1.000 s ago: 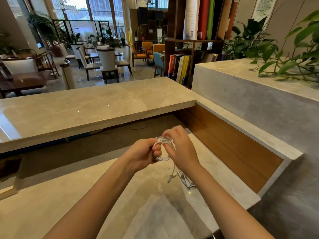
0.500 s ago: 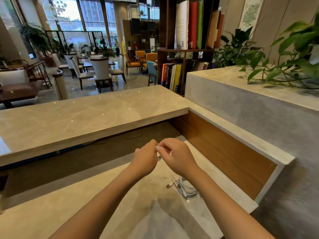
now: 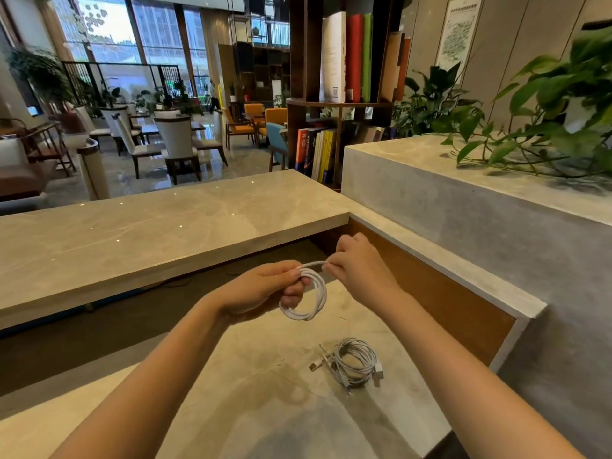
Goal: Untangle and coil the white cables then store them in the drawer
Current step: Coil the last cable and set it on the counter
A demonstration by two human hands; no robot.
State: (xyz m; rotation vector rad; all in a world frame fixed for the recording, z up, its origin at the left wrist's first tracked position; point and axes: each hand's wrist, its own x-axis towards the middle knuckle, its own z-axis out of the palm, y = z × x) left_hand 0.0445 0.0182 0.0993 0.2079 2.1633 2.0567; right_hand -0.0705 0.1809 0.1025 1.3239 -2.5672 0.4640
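A white cable wound into a small round coil hangs in the air above the lower marble desk. My left hand grips the coil at its upper left, fingers curled through the loops. My right hand pinches the cable's free end at the top of the coil, just right of my left hand. A second coiled bundle of white cables lies on the desk below and right of my hands, its plugs sticking out to the left and right. No drawer is in sight.
A raised marble counter runs across behind my hands. A wooden panel and a grey stone ledge with leafy plants wall in the right. A bookshelf and lobby chairs stand beyond.
My hands have lifted and moved slightly apart, so the round coil now hangs plainly visible under my left hand. My right hand has gone from covering the coil to pinching its end.
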